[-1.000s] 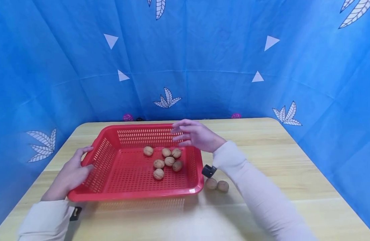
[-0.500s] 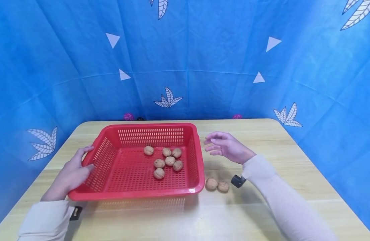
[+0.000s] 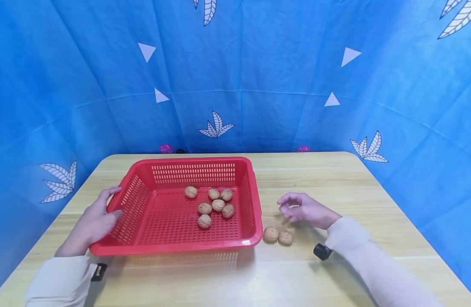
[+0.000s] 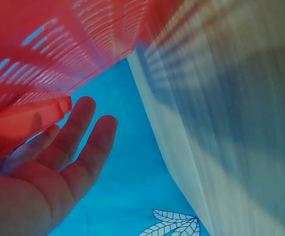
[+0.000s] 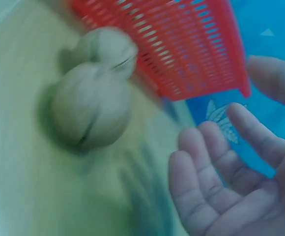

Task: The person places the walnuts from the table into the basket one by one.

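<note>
My left hand (image 3: 95,224) holds the left rim of a red plastic basket (image 3: 174,248), its thumb over the rim and other fingers along the outside. In the left wrist view, fingertips (image 4: 105,130) extend beyond the basket's slotted wall (image 4: 54,54). Several walnuts (image 3: 218,205) lie on the basket floor, mostly toward the right. Two more walnuts, a left one (image 3: 270,234) and a right one (image 3: 285,238), sit side by side on the table, right of the basket. My right hand (image 3: 308,209) hovers near them, fingers loosely bent and holding nothing.
The pale wooden table (image 3: 358,200) has rounded back corners. Behind and around it hangs a blue cloth (image 3: 273,55) with leaf and triangle prints. The basket's right wall stands close to the two loose walnuts.
My right hand has moved from over the basket's right side out to the right, then lower toward the two table walnuts. My left hand stays on the rim.
</note>
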`<action>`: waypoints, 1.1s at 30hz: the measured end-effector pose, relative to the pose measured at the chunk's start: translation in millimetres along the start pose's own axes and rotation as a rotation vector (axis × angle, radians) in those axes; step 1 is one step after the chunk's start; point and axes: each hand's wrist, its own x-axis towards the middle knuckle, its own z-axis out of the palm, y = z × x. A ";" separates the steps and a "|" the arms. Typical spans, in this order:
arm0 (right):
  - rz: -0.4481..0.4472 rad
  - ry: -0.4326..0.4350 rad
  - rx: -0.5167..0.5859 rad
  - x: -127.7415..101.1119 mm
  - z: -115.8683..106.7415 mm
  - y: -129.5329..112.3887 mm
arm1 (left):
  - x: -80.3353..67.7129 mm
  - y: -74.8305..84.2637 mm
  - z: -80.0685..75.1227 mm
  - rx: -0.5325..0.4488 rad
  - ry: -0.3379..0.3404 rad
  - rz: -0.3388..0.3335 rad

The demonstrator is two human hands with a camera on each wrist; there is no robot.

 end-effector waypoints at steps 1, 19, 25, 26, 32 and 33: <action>0.012 -0.018 -0.034 -1.2 0.3 2.3 | 0.0 0.0 0.2 0.001 0.000 0.001; 0.099 -0.149 -0.337 -3.7 14.1 0.9 | -1.0 -2.8 0.8 -0.030 0.006 -0.019; 0.110 -0.163 -0.368 -3.7 13.3 -2.3 | -3.8 -5.0 -0.1 -0.035 0.012 -0.012; 0.111 -0.168 -0.365 -3.4 12.9 -2.4 | -4.5 -5.4 0.0 -0.037 0.013 -0.013; 0.091 -0.184 -0.347 -3.3 6.9 -3.8 | -3.3 -5.3 1.0 -0.041 0.016 -0.002; 0.084 -0.174 -0.349 -3.3 4.9 -5.3 | -2.0 -4.7 1.2 -0.046 0.017 0.000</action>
